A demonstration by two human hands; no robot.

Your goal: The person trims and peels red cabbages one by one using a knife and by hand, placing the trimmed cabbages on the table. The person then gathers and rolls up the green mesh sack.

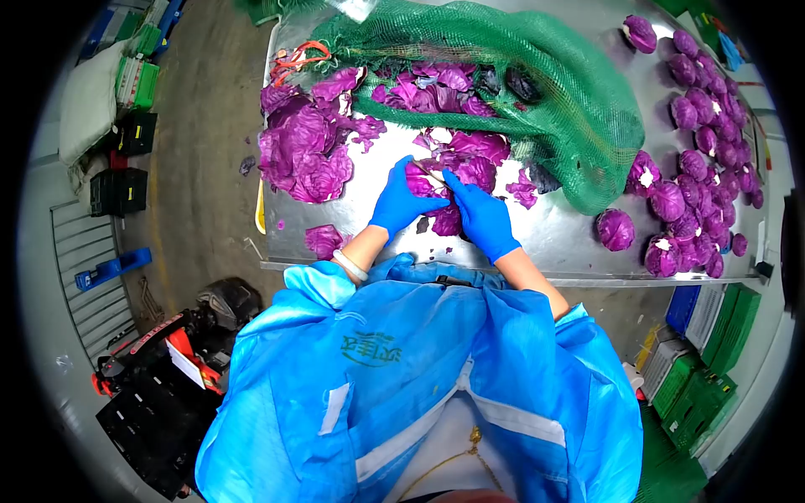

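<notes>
Grasping purple cabbage (pixel 419 184) between left hand (pixel 404 201) and right hand (pixel 484 218), apparently trimming above table (pixel 558 230), near loose leaves (pixel 303 151); seemingly calling next for steady hold around stem (pixel 435 175).

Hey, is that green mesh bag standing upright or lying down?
Lying down: the green mesh bag sprawls in slack folds across the metal table, with purple leaves beside it.

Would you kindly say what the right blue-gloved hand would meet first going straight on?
Likely the round purple cabbage head the right hand seems to touch, though depth is unclear.
</notes>
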